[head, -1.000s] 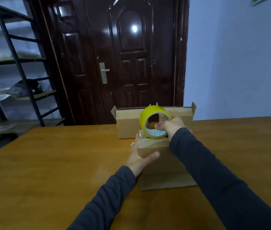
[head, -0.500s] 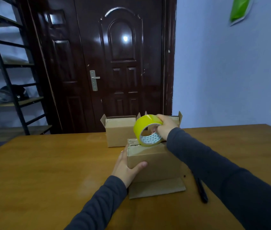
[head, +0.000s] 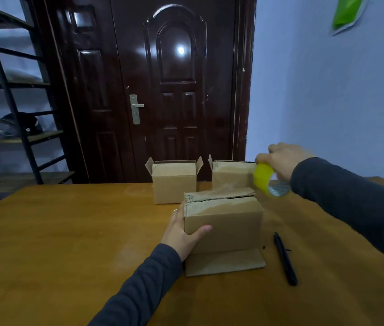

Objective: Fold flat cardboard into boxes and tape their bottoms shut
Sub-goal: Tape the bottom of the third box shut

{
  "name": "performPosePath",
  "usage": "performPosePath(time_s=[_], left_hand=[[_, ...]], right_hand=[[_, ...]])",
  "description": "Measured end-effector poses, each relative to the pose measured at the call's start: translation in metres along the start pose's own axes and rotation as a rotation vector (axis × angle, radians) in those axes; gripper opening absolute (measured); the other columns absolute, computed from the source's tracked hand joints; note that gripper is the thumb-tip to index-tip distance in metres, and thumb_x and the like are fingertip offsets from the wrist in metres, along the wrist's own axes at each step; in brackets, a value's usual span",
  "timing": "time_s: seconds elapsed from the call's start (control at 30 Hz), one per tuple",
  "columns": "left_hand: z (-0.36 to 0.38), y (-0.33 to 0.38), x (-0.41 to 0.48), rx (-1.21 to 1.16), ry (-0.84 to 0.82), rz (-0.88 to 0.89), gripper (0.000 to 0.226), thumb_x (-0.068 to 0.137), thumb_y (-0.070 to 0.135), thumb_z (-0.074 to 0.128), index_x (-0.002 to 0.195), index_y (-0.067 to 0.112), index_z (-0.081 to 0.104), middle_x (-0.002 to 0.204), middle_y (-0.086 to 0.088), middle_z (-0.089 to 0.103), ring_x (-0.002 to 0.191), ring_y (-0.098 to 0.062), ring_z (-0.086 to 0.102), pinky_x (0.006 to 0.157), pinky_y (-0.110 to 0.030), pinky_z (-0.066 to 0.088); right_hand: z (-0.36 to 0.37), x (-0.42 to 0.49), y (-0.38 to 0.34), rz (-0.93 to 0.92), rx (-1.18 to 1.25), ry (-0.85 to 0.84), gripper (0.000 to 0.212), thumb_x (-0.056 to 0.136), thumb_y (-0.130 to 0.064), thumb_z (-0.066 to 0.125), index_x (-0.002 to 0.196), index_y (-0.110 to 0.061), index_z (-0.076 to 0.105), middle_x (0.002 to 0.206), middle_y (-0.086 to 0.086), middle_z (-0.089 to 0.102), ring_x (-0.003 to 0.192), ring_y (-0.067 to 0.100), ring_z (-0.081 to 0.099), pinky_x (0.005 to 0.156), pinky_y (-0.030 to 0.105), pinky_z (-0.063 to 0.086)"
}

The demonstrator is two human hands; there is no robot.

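While I stretch tape across the upturned bottom of the nearest box, the stock on hand reads as follows, largest first.

Table, one: wooden, bearing everything listed.

Boxes, three. The box in work sits at centre, bottom side up, one loose flap lying flat on the table at its 6 o'clock edge. Its bottom flaps are folded shut, and a clear strip of tape appears to run from the seam toward 2 o'clock, blurred, so I cannot tell how much is stuck down. I judge this one about half taped; cutting and pressing down remain. The left finished box stands at 11 o'clock, open side up, and the right finished box at 1 o'clock, likewise; both stand formed, their bottoms hidden from me.

Hands, two. My left hand is spread wide against the 9 o'clock end of the box in work, thumb across its near face, steadying it. My right hand is closed around the tape roll.

Tape roll, one: yellow, held aloft at 2 o'clock, clear of the table.

Pen, one: black, lying at 4 o'clock, just beside the box, untouched.

No flat cardboard is in view.
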State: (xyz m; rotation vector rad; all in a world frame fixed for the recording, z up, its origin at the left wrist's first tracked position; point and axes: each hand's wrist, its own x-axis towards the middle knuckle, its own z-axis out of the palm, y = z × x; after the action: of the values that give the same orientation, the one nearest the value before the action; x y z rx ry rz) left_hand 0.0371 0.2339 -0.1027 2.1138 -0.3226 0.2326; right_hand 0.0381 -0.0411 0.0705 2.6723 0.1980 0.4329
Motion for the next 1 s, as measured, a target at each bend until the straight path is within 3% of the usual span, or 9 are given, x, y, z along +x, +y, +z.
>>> performPosePath(time_s=[0.17,0.3,0.47,0.53,0.6,0.73,0.83,1.0], left_hand=[[0.000,0.002,0.000,-0.022,0.004,0.022,0.107,0.057,0.081,0.057,0.146,0.031,0.029,0.127,0.011,0.043,0.117,-0.008,0.046,0.097,-0.026,0.043],[0.001,0.000,0.001,-0.027,-0.001,0.010,0.109,0.054,0.086,0.057,0.145,0.031,0.030,0.131,0.011,0.044,0.118,-0.009,0.046,0.101,-0.034,0.045],[-0.004,-0.010,-0.002,-0.033,0.029,-0.012,0.091,0.058,0.085,0.055,0.132,0.033,0.045,0.121,0.009,0.055,0.109,-0.010,0.055,0.094,-0.037,0.050],[-0.006,-0.014,-0.002,-0.036,0.045,-0.016,0.089,0.058,0.085,0.056,0.130,0.035,0.046,0.120,0.009,0.056,0.108,-0.010,0.056,0.093,-0.038,0.051],[-0.006,-0.012,-0.001,-0.040,0.044,-0.008,0.087,0.058,0.084,0.058,0.130,0.037,0.045,0.121,0.009,0.055,0.109,-0.010,0.055,0.093,-0.038,0.051],[-0.004,-0.011,-0.001,-0.087,0.044,-0.023,0.088,0.055,0.082,0.063,0.130,0.040,0.043,0.122,0.009,0.055,0.109,-0.011,0.055,0.094,-0.040,0.051],[-0.007,-0.006,-0.002,-0.135,0.046,-0.041,0.076,0.051,0.078,0.070,0.118,0.054,0.041,0.122,0.009,0.053,0.111,-0.012,0.054,0.095,-0.040,0.050],[-0.019,0.007,0.004,-0.242,-0.043,-0.004,0.109,0.048,0.067,0.081,0.140,0.036,0.033,0.130,0.009,0.054,0.117,-0.011,0.054,0.100,-0.038,0.047]], right_hand=[[0.021,-0.010,-0.003,-0.079,-0.194,-0.026,0.064,0.080,-0.017,0.070,0.134,-0.030,0.037,0.112,0.006,0.052,0.101,0.023,0.053,0.073,0.032,0.045],[0.033,-0.013,-0.010,-0.084,-0.239,-0.035,0.058,0.086,-0.017,0.065,0.135,-0.028,0.037,0.120,0.007,0.052,0.106,0.023,0.052,0.073,0.030,0.041],[0.054,-0.033,0.023,0.010,-0.310,-0.110,0.058,0.080,-0.026,0.057,0.135,-0.032,0.040,0.125,0.002,0.047,0.114,0.023,0.047,0.089,0.033,0.041],[0.072,-0.056,0.053,0.131,-0.247,-0.176,0.061,0.084,-0.023,0.056,0.140,-0.035,0.035,0.126,0.001,0.046,0.115,0.022,0.048,0.088,0.032,0.044],[0.087,-0.077,0.077,0.250,-0.152,-0.188,0.062,0.088,-0.015,0.054,0.142,-0.037,0.033,0.121,-0.001,0.047,0.111,0.020,0.052,0.075,0.028,0.046],[0.100,-0.093,0.095,0.451,0.134,-0.105,0.053,0.087,-0.020,0.058,0.134,-0.038,0.040,0.112,0.000,0.050,0.097,0.025,0.057,0.064,0.032,0.047],[0.095,-0.088,0.100,0.519,0.394,-0.002,0.047,0.086,-0.019,0.060,0.127,-0.037,0.048,0.104,0.003,0.049,0.090,0.030,0.057,0.066,0.035,0.045],[0.065,-0.066,0.086,0.497,0.488,0.098,0.047,0.085,-0.012,0.055,0.124,-0.039,0.051,0.110,0.003,0.050,0.098,0.033,0.055,0.069,0.034,0.039]])
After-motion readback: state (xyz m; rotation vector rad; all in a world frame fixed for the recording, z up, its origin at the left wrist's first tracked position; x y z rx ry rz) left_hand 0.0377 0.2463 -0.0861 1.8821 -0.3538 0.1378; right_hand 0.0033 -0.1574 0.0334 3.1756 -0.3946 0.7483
